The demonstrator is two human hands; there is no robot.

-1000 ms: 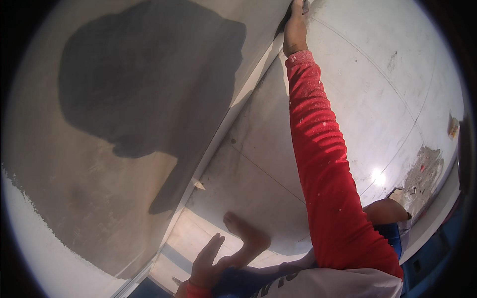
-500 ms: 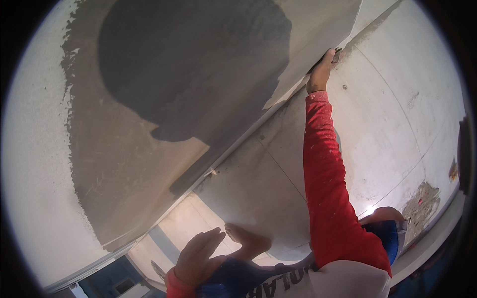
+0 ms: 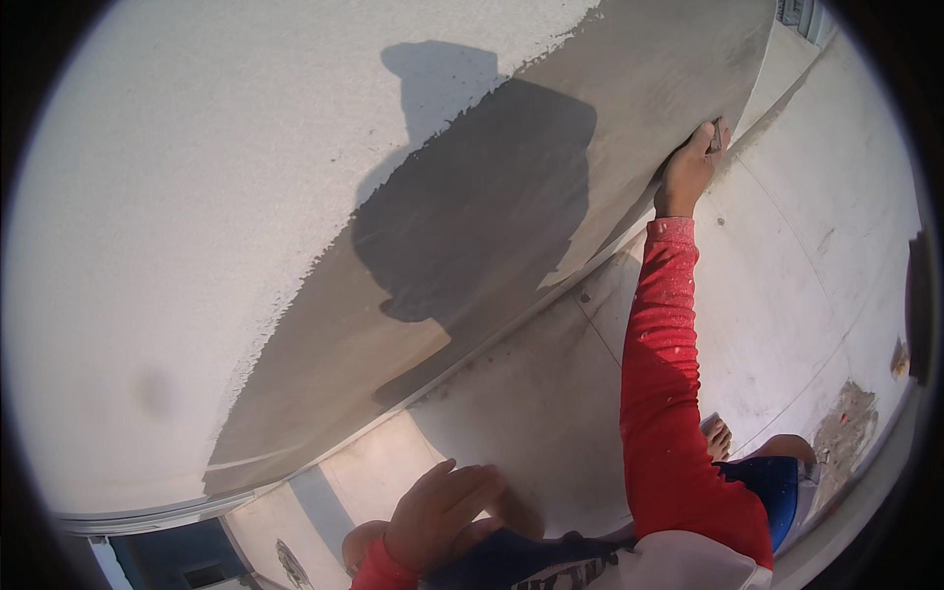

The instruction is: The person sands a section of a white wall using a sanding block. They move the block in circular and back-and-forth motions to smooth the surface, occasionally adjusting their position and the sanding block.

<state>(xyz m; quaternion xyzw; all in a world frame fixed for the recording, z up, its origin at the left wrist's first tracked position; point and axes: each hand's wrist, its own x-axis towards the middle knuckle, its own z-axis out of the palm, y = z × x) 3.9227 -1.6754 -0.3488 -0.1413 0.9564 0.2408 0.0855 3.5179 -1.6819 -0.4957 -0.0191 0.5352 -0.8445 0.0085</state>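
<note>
My right hand (image 3: pixel 691 169), at the end of a stretched red sleeve, is closed round the grip of a trowel (image 3: pixel 717 136) held against the foot of the wall (image 3: pixel 649 88). Most of the trowel is hidden behind the hand; only a dark edge and part of the grip show. A smooth grey coat covers the lower band of this wall, with a rough, pale surface above it. Down by my body, my left hand (image 3: pixel 442 516) is off the wall, its fingers stretched out and holding nothing.
Pale floor tiles (image 3: pixel 787 265) run along the wall's base, with a rough broken patch (image 3: pixel 841 428) at the right. My bare foot (image 3: pixel 719 438) stands on them. A shadow (image 3: pixel 482 187) falls across the wall. A dark blue opening (image 3: pixel 177 546) lies at the lower left.
The view has shifted, so more pale upper wall shows and the shadow looks smaller. My right hand has slid a little along the wall base, trowel still in it. My left hand stays open.
</note>
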